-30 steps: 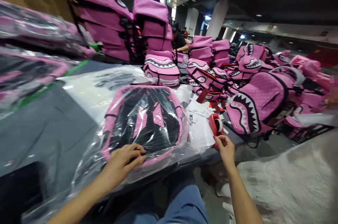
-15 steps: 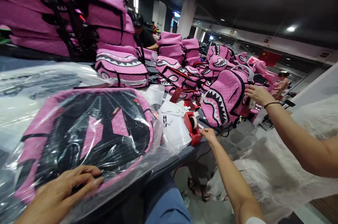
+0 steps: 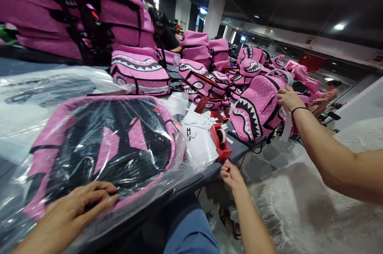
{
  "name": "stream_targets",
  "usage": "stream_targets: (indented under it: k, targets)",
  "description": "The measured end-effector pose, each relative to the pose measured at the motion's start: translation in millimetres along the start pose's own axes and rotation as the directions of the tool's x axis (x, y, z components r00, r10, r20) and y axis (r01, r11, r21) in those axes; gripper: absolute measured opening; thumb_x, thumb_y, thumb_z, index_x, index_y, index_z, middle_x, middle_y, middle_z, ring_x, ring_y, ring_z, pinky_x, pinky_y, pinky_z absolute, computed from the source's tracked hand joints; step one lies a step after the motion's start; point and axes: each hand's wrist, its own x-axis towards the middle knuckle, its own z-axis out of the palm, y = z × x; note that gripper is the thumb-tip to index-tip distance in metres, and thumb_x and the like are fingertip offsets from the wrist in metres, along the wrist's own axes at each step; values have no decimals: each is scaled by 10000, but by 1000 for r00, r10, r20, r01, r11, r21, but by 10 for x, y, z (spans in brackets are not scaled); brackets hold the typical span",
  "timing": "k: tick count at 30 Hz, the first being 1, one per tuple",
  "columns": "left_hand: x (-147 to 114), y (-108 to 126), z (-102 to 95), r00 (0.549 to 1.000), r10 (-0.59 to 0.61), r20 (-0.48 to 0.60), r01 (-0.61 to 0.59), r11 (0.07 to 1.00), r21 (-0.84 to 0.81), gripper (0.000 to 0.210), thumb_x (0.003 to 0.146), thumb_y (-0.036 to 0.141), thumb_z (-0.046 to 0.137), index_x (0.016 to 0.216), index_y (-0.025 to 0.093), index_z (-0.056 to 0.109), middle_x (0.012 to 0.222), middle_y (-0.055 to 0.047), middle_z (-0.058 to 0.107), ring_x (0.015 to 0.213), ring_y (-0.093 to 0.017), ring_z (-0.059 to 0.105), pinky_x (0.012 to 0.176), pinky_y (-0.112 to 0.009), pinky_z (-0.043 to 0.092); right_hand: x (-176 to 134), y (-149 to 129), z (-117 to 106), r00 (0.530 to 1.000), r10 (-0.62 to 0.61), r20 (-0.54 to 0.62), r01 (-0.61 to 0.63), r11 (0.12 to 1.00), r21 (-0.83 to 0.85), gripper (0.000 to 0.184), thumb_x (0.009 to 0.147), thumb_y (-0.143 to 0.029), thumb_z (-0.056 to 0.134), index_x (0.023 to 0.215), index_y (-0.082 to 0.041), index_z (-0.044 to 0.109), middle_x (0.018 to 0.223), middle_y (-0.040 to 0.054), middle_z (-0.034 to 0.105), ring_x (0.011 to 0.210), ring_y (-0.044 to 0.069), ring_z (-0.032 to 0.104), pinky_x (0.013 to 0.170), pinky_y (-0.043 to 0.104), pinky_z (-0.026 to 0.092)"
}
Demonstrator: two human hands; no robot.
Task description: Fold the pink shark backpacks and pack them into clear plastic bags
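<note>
A pink and black backpack (image 3: 119,142) lies inside a clear plastic bag on the table, its dark padded back upward. My left hand (image 3: 83,206) rests on the bag's near edge, fingers loosely bent and lying over the plastic. At the table's edge stands a red tape dispenser (image 3: 220,142) with a roll in it. Just below its cutting end, my right hand (image 3: 231,176) pinches thumb and fingers together on what appears to be the tape's end; the clear strip itself hardly shows. White paper tags (image 3: 199,142) lie between the bag and the dispenser.
A co-worker's hand (image 3: 290,98) holds an upright pink backpack (image 3: 259,106) with shark teeth, right of the dispenser. Tall stacks of pink backpacks (image 3: 119,14) stand at the back left. More bags (image 3: 197,80) fill the table behind. Clear plastic bags (image 3: 50,90) lie at left.
My right hand has drawn back from the dispenser towards me, its fingers more curled. My left hand stays on the bag. The co-worker's hand is still at the upright backpack.
</note>
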Motion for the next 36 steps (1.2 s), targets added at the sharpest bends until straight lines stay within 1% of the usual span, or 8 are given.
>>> stream_targets:
  k: [4, 8, 10, 12, 17, 23, 29, 36]
  targets:
    - [-3, 239, -114, 996, 19, 83, -18, 1000, -16, 559, 823, 731, 476, 601, 281, 722, 1029, -32, 769, 947, -247, 687, 867, -343, 515, -316, -225, 512, 850, -69, 523, -124, 938, 324, 542, 867, -592, 712, 698, -248, 330, 504, -134, 203, 438, 74, 138, 410, 184, 196]
    - [28, 384, -146, 998, -7, 64, 6, 1000, 11, 431, 844, 554, 507, 603, 254, 702, 996, -43, 758, 953, -249, 663, 870, -380, 474, -331, -906, 961, 408, -253, 877, 71, 967, 246, 522, 865, -652, 695, 718, -231, 423, 509, -119, 315, 451, 73, 231, 472, 215, 234]
    - [34, 390, -139, 998, -26, 56, 25, 999, 29, 383, 846, 508, 536, 615, 253, 705, 994, -33, 755, 958, -243, 653, 868, -381, 459, -234, -1219, 1293, 122, -90, 988, 407, 913, 33, 462, 885, -608, 693, 750, -208, 504, 589, -84, 426, 520, 82, 334, 526, 223, 269]
    - [27, 375, -127, 999, -22, 49, 21, 999, 35, 356, 857, 482, 555, 634, 255, 713, 1006, -25, 754, 971, -238, 647, 876, -380, 449, -131, -1381, 1672, -26, 139, 990, 752, 656, -72, 357, 934, -520, 670, 808, -200, 575, 654, -64, 498, 579, 94, 401, 571, 234, 277]
    - [20, 322, -101, 999, 25, 32, -26, 999, 37, 344, 885, 468, 548, 683, 263, 737, 1011, -24, 752, 951, -235, 638, 852, -380, 443, 130, -1218, 2299, 122, 255, 959, 992, -6, -124, 179, 935, -411, 715, 883, -253, 650, 703, -55, 621, 638, 122, 528, 591, 263, 226]
    - [38, 259, -93, 998, 54, 45, -55, 998, 23, 366, 905, 454, 516, 691, 259, 740, 1000, -27, 748, 932, -231, 644, 836, -374, 448, 314, -1080, 2008, 550, -133, 824, 830, -16, -557, 319, 824, -439, 841, 944, -244, 618, 747, -44, 622, 682, 148, 579, 607, 250, 270]
    - [47, 272, -52, 997, 54, 51, -57, 997, 60, 335, 924, 445, 537, 720, 256, 723, 1017, -23, 741, 973, -242, 648, 863, -400, 450, -93, -787, 1840, 333, -180, 926, 943, 84, -322, 364, 783, -454, 873, 884, -220, 612, 869, -27, 585, 834, 151, 575, 631, 241, 294]
    - [-360, -30, -247, 913, 357, -196, -262, 884, 386, 182, 932, 427, 621, 831, 299, 703, 1253, -2, 729, 1356, -331, 506, 1171, -599, 219, -12, -728, 1999, 362, 13, 932, 928, 90, -362, 549, 642, -578, 925, 839, -196, 585, 854, -21, 566, 822, 150, 523, 590, 266, 178]
